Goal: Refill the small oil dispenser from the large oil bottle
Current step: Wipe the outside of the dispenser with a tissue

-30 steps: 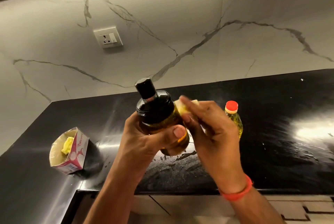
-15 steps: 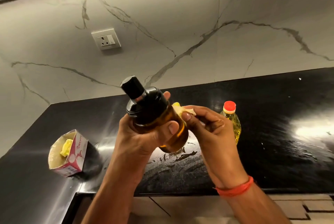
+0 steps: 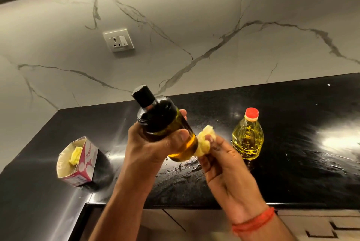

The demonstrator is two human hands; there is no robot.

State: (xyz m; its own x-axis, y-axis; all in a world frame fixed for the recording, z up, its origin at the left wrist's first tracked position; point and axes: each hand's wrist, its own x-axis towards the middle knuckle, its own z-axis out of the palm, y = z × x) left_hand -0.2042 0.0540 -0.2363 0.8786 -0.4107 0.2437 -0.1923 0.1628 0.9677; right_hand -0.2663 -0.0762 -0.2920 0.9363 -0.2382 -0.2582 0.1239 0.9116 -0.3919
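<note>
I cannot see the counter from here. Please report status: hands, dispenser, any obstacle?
Left hand grips dispenser, tilted, cap on. Right hand pinches yellow tissue at its base. Big bottle capped, upright on counter. No obstacle.

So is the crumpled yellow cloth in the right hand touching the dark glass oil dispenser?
Touching. The head view shows the crumpled yellow cloth, pinched by the right hand, pressed against the lower side of the dark glass oil dispenser with no gap visible.

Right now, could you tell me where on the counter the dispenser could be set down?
Bare black counter lies right of the large oil bottle, and between the open carton and the left hand. The patch below the dispenser looks smeared; the right hand crowds the bottle.
</note>
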